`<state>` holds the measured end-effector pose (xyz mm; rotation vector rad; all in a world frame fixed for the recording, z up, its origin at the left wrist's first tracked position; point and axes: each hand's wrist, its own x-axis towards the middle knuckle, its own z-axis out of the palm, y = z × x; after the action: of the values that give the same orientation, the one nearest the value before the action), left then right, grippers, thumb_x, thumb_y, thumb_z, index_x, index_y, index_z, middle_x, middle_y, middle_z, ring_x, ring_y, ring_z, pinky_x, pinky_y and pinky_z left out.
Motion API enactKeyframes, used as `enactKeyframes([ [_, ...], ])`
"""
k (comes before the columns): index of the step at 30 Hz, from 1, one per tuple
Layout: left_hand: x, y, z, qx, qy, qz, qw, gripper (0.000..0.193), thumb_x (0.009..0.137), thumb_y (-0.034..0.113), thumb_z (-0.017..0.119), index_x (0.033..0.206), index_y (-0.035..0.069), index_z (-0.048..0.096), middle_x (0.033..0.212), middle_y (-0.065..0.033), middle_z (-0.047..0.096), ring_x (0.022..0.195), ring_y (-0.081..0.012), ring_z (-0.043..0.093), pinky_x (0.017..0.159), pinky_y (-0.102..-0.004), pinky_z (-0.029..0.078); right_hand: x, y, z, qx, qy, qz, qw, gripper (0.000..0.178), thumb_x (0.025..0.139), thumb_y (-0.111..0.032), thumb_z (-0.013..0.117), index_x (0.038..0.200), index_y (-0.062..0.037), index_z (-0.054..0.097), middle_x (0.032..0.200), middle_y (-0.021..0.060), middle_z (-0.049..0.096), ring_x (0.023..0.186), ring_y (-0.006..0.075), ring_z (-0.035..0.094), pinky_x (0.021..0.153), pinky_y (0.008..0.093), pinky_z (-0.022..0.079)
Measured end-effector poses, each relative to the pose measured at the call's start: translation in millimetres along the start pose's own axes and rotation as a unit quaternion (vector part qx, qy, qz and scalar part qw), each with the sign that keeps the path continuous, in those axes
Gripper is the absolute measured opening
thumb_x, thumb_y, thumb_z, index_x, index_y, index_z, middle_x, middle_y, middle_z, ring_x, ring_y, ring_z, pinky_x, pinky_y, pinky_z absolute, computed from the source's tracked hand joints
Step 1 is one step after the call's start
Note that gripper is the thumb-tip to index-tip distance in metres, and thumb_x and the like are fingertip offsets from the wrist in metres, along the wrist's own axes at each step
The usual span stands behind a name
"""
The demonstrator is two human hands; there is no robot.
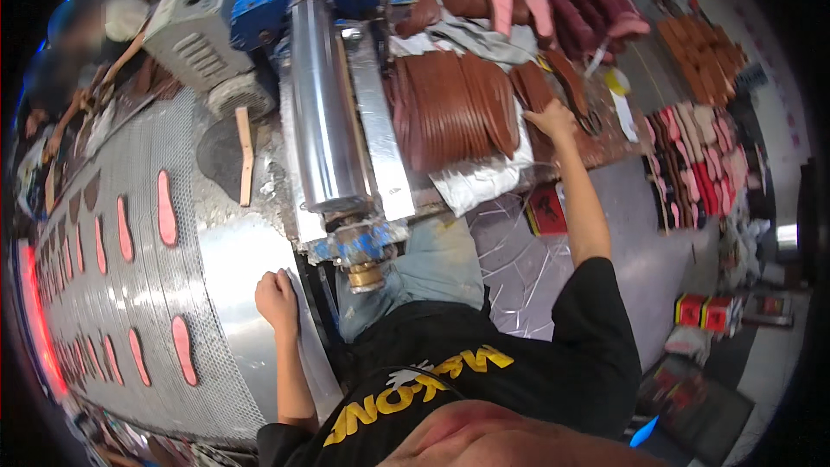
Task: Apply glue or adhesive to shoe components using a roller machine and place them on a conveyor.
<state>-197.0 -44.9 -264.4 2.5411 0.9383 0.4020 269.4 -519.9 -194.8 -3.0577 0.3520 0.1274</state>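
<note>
My left hand (277,298) is closed in a fist over the smooth metal sheet (246,259) beside the mesh conveyor; whatever its fingers may hold is hidden. My right hand (554,119) reaches out to the brown leather pieces on the worktable, thumb spread away from the fingers. Just beyond it lie a few brown sole-shaped pieces (532,85). Left of these stands a long row of brown insole-shaped pieces (445,112), packed on edge. Between my hands is a shiny steel roller (328,112) on a machine, with a brass end fitting (366,277).
Pink insoles (182,350) lie in rows on the mesh conveyor (229,355). A grey motor box (192,26) stands behind. Scissors (590,124) lie near the table's right edge. Bundled insoles (700,164) are stacked at right. Other people, blurred, work at far left.
</note>
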Motion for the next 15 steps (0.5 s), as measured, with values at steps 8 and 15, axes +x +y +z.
enactKeyframes([
  [8, -9.9, 11.1, 0.3, 0.068, -0.002, 0.104, 0.992, 0.016, 0.085, 0.019, 0.061, 0.081, 0.006, 0.053, 0.083, -0.0128, 0.051, 0.083, -0.0328, 0.049, 0.073, -0.0441, 0.037, 80.7, 11.6, 25.8, 0.161, -0.026, -0.097, 0.982, 0.106, 0.062, -0.053, 0.08, 0.136, 0.0049, 0.031, 0.129, 0.031, 0.051, 0.119, 0.0419, 0.053, 0.1, 0.0447, 0.043],
  [15, -3.8, 27.5, -14.9, 0.104, -0.034, 0.014, 0.994, 0.017, 0.085, 0.023, 0.059, 0.083, 0.007, 0.056, 0.089, -0.0136, 0.054, 0.087, -0.0335, 0.051, 0.077, -0.0454, 0.039, 43.1, -16.6, -2.8, 0.062, -0.045, -0.044, 0.996, 0.107, 0.057, -0.045, 0.082, 0.139, -0.0009, 0.03, 0.134, 0.0254, 0.05, 0.124, 0.0397, 0.05, 0.1, 0.0483, 0.042],
])
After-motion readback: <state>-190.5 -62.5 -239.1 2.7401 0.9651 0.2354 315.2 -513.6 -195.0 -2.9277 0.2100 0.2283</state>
